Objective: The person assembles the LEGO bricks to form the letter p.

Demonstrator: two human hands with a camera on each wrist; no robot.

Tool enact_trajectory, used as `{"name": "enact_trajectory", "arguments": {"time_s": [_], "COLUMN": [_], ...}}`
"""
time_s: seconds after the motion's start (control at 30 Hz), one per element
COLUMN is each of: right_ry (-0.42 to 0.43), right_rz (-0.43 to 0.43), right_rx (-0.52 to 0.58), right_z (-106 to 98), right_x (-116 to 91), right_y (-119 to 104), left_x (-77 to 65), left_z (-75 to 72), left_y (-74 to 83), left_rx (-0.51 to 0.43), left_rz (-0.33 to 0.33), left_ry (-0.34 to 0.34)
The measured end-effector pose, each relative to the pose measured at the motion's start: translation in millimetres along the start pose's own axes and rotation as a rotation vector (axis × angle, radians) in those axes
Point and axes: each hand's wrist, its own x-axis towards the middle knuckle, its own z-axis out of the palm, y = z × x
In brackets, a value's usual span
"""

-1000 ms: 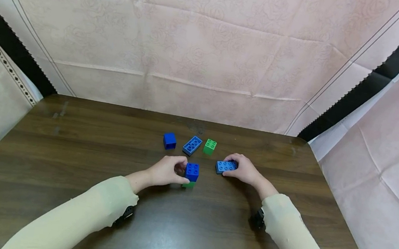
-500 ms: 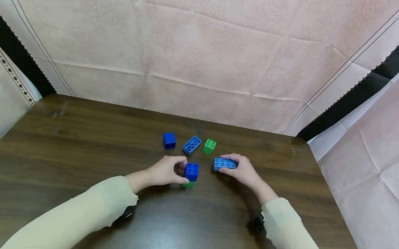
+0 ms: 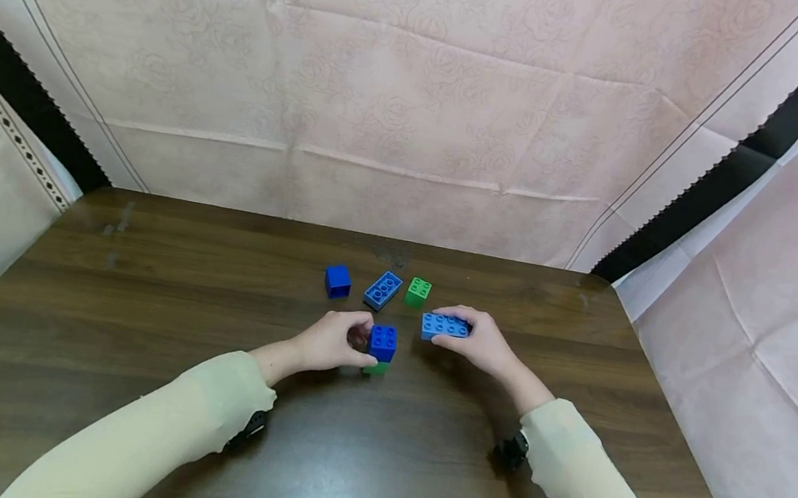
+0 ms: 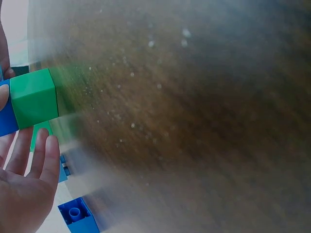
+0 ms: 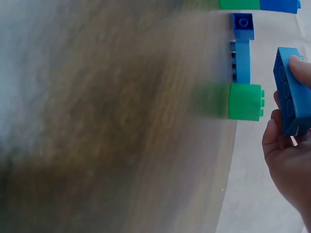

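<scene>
My left hand (image 3: 328, 343) pinches a dark blue building brick (image 3: 382, 342) between thumb and fingers. That brick sits on top of a green brick (image 4: 35, 99), which stands on the table. To the right, my right hand (image 3: 483, 346) grips a long light blue brick (image 3: 443, 327) by its right end, with thumb in front and fingers behind. The right wrist view shows its hollow underside, and the brick is raised off the table. A small gap separates it from the blue-and-green stack in the head view.
Behind the hands lie a dark blue brick (image 3: 337, 282) on its side, a long blue brick (image 3: 382, 291) set at a slant, and a green brick (image 3: 418, 292) standing studs up. The brown wooden table (image 3: 177, 270) ends at a pale patterned cloth (image 3: 387, 113).
My right hand has lifted the long light blue brick slightly and moved it left toward the stack. The left hand keeps its hold on the dark blue brick.
</scene>
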Motion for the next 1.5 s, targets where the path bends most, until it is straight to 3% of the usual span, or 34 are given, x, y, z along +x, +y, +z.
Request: {"name": "enact_trajectory", "arguments": {"time_s": [0.2,0.47,1.03,1.5], "right_ry": [-0.001,-0.013,-0.024,-0.069], "right_rz": [-0.021,-0.04,-0.174,-0.154], "right_rx": [0.051,0.099,0.152,0.166], "right_z": [1.9,5.5,17.0,32.4], "right_x": [-1.6,-3.3,-5.9,-2.3], "right_y": [-10.8,-26.5,-49.0,-53.8], "left_x": [-0.1,0.3,0.8,0.9], "left_z": [0.2,-0.4,-1.2,-0.8], "left_y": [-1.7,0.8,0.2,0.2], "left_rx": [-0.002,-0.021,-0.048,-0.049], "left_rz": [0.008,-0.044,-0.027,-0.022], "left_ry": [-0.003,-0.027,-0.048,-0.049]}}
